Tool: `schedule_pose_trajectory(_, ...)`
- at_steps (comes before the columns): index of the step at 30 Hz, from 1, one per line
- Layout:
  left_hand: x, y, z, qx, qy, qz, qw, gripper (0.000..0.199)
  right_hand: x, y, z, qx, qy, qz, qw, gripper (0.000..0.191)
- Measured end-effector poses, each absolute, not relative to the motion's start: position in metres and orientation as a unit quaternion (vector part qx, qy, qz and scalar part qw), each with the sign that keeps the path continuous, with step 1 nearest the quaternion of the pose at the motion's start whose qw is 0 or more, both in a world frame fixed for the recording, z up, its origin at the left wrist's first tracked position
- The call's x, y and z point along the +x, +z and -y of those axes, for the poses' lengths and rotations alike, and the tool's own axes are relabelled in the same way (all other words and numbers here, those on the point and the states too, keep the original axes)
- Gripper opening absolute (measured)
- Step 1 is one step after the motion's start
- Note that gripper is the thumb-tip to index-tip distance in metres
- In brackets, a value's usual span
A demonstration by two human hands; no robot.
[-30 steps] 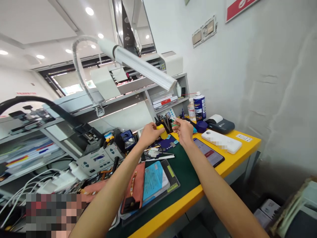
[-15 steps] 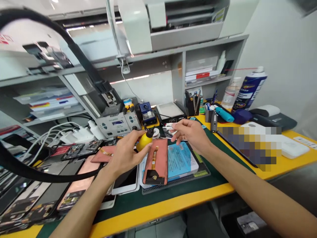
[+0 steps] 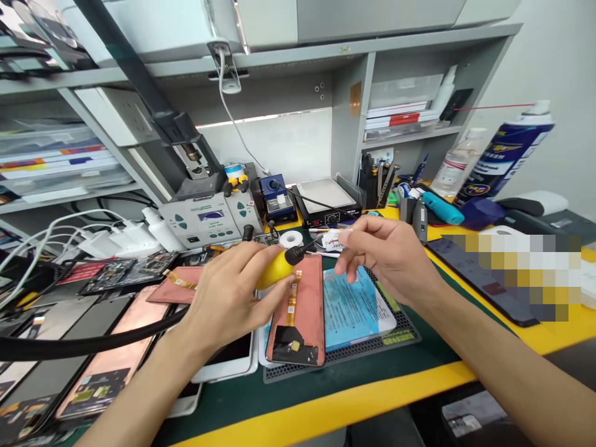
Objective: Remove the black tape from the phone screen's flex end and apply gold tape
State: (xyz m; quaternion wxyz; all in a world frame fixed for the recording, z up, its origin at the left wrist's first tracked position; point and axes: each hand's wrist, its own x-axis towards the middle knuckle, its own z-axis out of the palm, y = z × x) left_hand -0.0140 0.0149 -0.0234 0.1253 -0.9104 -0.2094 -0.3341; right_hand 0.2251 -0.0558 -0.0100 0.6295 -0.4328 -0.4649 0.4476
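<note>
My left hand point(image 3: 233, 298) is closed around a yellow rounded tool point(image 3: 275, 270) with a black collar and a thin dark nozzle pointing right. My right hand point(image 3: 377, 251) pinches a small flat white piece point(image 3: 331, 241) with dark print, close to the nozzle's tip; whether they touch I cannot tell. Below both hands lies a phone screen panel point(image 3: 307, 310) with a copper-pink back and a gold flex cable point(image 3: 291, 304). A blue-and-white packet point(image 3: 358, 307) lies to its right, on a dark perforated mat point(image 3: 342, 356).
Several phone panels point(image 3: 100, 347) line the left side, with a black hose point(image 3: 93, 338) above them. A grey control unit point(image 3: 205, 220), a blue station point(image 3: 278, 197) and a hot plate point(image 3: 326, 192) stand behind. A spray can point(image 3: 500, 155) and a dark phone point(image 3: 484, 279) are at right.
The camera view has moved closer and tilted down. The yellow tool has turned so its nozzle points right toward the white piece, which my right hand still pinches.
</note>
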Motion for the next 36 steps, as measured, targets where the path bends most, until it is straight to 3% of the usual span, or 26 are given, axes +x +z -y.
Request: schedule_pose_trajectory(36,-0.02,-0.012,-0.017,-0.887,-0.286,0.231,0.278,0.032,0.227,-0.011,0.051,-0.461,0.534,0.404,0.582,0.02)
